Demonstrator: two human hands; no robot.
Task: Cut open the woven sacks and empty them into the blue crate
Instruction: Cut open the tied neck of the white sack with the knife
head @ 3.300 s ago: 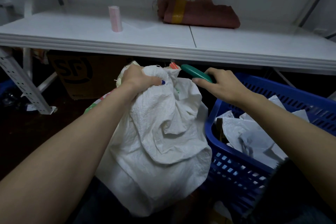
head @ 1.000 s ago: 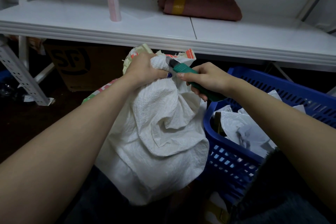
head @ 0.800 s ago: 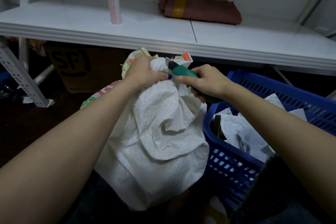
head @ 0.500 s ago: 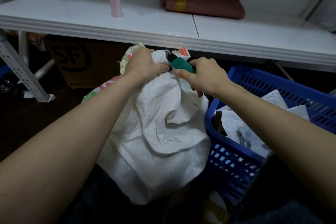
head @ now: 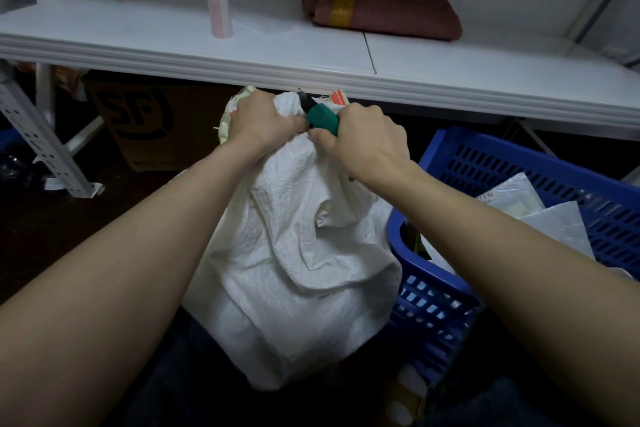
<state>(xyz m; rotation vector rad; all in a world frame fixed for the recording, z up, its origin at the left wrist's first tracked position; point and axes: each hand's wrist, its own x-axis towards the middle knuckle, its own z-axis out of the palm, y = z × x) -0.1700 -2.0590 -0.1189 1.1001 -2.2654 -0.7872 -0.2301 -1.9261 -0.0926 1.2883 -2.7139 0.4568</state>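
Upright just beside the blue crate: 1 white woven sack, neck bunched at the top. Gripped there by the left hand, fingers curled tight round the gathered cloth. Close alongside, right hand wrapped round a green-handled cutter, dark tip at the neck. Inside the crate, white plastic bags. Beyond, a white table bearing 1 pink roll and 1 folded reddish sack; beneath, a cardboard box.

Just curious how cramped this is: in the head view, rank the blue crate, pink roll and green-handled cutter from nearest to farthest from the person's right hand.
From the right hand:
1. Green-handled cutter: gripped in that hand.
2. Blue crate: lower, to its right.
3. Pink roll: on the white table, far left.
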